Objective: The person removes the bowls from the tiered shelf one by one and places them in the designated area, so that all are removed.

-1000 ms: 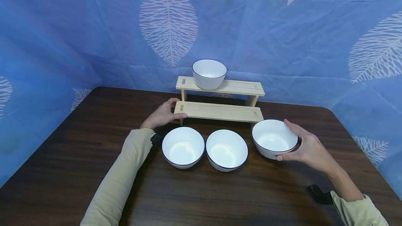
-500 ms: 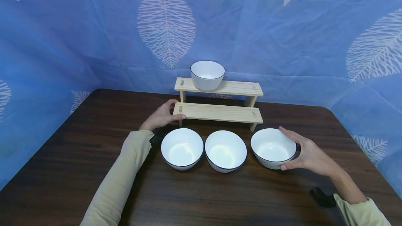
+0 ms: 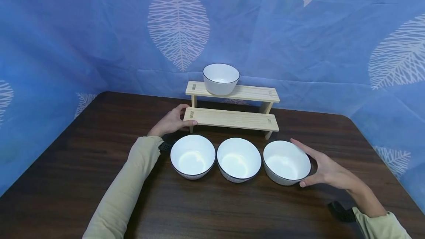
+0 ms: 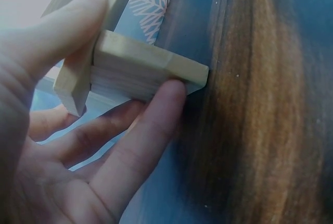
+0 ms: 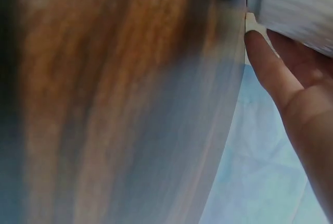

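Observation:
My left hand [image 3: 170, 121] grips the left end of a two-tier wooden shelf [image 3: 230, 118]. In the left wrist view the thumb lies on the board and the fingers [image 4: 164, 104] are against the leg. On the dark table my right hand [image 3: 328, 169] holds a white bowl [image 3: 287, 161] by its right side, thumb in front and fingers at the back rim. This bowl stands just right of a middle bowl [image 3: 239, 158], with a left bowl [image 3: 193, 156] beside that. The right wrist view shows only part of the held bowl [image 5: 299, 8].
Another white bowl [image 3: 221, 78] sits on the shelf's upper tier, left of its middle. A blue cloth [image 3: 126, 21] with white leaf prints hangs behind the brown wooden table [image 3: 212, 209]. The three front bowls stand in a row close before the lower tier.
My right hand has brought its bowl toward me and slightly left, in line with the two other front bowls. My left hand stays on the shelf end.

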The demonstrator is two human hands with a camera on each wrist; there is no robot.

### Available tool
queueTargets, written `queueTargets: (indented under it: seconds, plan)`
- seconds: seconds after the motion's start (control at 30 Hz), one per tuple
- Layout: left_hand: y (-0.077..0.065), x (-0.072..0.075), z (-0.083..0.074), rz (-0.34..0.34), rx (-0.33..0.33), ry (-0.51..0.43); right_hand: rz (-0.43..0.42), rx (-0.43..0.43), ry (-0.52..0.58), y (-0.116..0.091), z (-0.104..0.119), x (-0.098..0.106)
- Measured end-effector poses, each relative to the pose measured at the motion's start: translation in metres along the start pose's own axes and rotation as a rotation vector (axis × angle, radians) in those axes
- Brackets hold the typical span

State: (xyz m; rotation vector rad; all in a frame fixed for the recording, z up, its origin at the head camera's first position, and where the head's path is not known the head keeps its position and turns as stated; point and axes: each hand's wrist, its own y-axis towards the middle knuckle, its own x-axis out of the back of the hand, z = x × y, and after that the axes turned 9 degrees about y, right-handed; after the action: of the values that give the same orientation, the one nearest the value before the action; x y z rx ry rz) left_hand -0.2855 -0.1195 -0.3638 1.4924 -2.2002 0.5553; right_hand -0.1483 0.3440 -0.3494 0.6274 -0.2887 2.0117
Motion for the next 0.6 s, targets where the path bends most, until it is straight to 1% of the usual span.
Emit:
queueTargets:
  seconds: [0.1, 0.2, 0.3, 0.37, 0.43, 0.47, 0.53, 0.6]
  plan:
    - [0.002, -0.001, 0.000, -0.002, -0.001, 0.023, 0.013, 0.001, 0.026, 0.001, 0.000, -0.001]
    - [0.002, -0.001, 0.001, -0.004, -0.001, 0.032, 0.040, 0.007, 0.087, 0.003, 0.000, 0.000]
    - [0.001, -0.001, 0.001, -0.004, 0.004, 0.026, 0.111, 0.009, 0.208, 0.005, 0.001, 0.004]
    - [0.002, -0.001, 0.001, -0.003, 0.006, 0.023, 0.171, 0.001, 0.315, 0.006, 0.003, 0.008]
    - [0.002, -0.001, 0.000, -0.007, 0.008, 0.031, 0.220, 0.018, 0.398, 0.009, 0.005, 0.013]
    - [0.002, -0.001, 0.000, -0.008, 0.010, 0.034, 0.232, 0.038, 0.415, 0.012, 0.006, 0.015]
    - [0.003, -0.001, 0.000, -0.011, 0.009, 0.050, 0.226, 0.091, 0.417, 0.018, 0.009, 0.019]
    - [0.004, -0.001, 0.000, -0.010, 0.011, 0.051, 0.194, 0.151, 0.383, 0.025, 0.012, 0.022]
